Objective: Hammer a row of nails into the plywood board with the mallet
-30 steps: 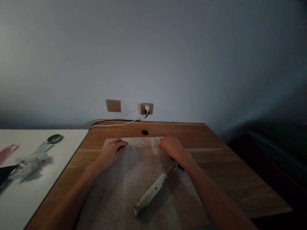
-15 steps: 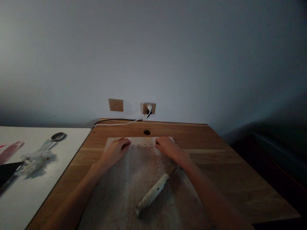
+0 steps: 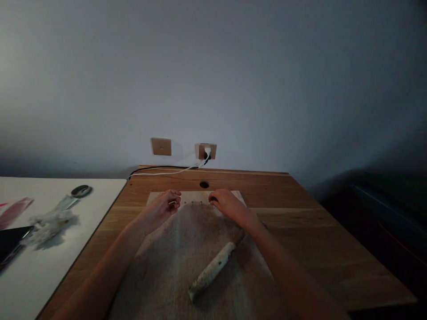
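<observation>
A board (image 3: 160,266) lies on the wooden table, with a row of small upright pins or nails (image 3: 201,202) near its far edge. At the left end of that row, my left hand (image 3: 164,205) has its fingers curled, and a thin pale piece shows between them, too small to name. My right hand (image 3: 225,202) is closed in a pinch at the row's right end; what its fingertips hold is hidden. Between my forearms, a pale, mottled rod-like thing (image 3: 213,271) with a thinner brown end lies slantwise on the board.
To the left stands a white table (image 3: 96,200) with a dark oval object (image 3: 81,191), crumpled clear plastic (image 3: 51,224) and a black flat device (image 3: 13,240). Cables (image 3: 167,171) run along the back edge to a wall socket (image 3: 207,151). The wooden table (image 3: 310,231) has a round hole (image 3: 204,184).
My right hand has moved slightly left along the row of pins. My left hand has turned a little, its fingers loosening and showing a thin pale piece. The rod-like thing lies still.
</observation>
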Tool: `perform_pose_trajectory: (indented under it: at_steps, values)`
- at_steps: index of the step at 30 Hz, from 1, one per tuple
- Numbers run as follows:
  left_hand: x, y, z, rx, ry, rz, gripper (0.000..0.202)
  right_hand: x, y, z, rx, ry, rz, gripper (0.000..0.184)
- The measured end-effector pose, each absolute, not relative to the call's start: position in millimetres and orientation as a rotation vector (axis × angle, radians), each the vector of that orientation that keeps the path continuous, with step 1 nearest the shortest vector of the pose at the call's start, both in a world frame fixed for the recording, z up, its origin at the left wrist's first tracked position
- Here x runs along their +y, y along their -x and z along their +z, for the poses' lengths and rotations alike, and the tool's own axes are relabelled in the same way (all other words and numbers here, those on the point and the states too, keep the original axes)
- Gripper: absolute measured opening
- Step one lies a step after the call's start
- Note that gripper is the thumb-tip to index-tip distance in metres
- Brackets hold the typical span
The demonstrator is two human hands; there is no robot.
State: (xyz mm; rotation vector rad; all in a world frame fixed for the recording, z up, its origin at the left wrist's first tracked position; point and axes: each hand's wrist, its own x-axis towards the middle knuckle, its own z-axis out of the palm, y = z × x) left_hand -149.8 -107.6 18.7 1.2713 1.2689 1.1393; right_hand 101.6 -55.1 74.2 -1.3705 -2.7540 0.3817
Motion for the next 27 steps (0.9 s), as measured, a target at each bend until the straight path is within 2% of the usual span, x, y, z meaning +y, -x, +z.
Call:
perform_pose_trajectory:
  at_steps: [9, 15, 22, 25, 27]
  values:
    - [-109.5, 138.3, 13.3, 1.723, -2.063, 0.654, 0.017, -52.9, -93.0, 61.1, -2.751, 1.365, 0.385, 0.011]
    - [-106.6, 127.0, 27.4, 1.897, -2.349, 0.296, 0.023, -53.6, -90.9, 68.9, -2.700, 1.276, 0.350, 0.029]
    - [-98.5, 123.6, 30.1, 1.939, -2.370, 0.342, 0.028, -51.0, -76.2, 55.4, -2.758, 1.236, 0.418, 0.021]
    - [-100.4, 123.4, 30.8, 1.894, -2.408, 0.219, 0.028, -51.2, -70.7, 50.7, -2.775, 1.252, 0.413, 0.011]
    - [-101.9, 122.3, 30.6, 1.868, -2.434, 0.155, 0.026, -51.3, -68.8, 49.8, -2.785, 1.254, 0.405, 0.012]
